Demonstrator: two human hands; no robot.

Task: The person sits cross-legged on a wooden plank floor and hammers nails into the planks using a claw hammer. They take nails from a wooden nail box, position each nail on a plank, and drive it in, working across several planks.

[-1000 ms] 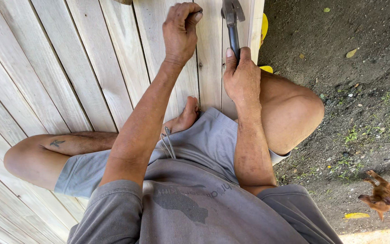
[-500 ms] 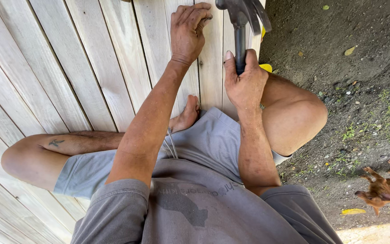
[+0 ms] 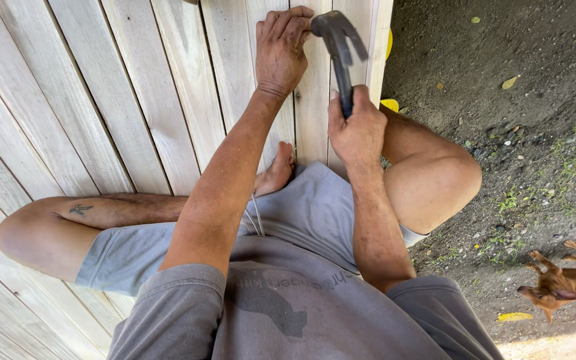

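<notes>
Head view. Nailing a board, judged to be at the strike stage. Right hand [image 3: 356,130], upper centre of the frame, is closed around the dark handle of a claw hammer [image 3: 337,40], whose steel head sits at the top edge, just beside the left hand [image 3: 281,47]. Left hand's fingers are pinched together against the pale wooden planks [image 3: 135,100]; any nail between them is too small to tell. The next blow would call for a short, square hit clear of the fingertips.
</notes>
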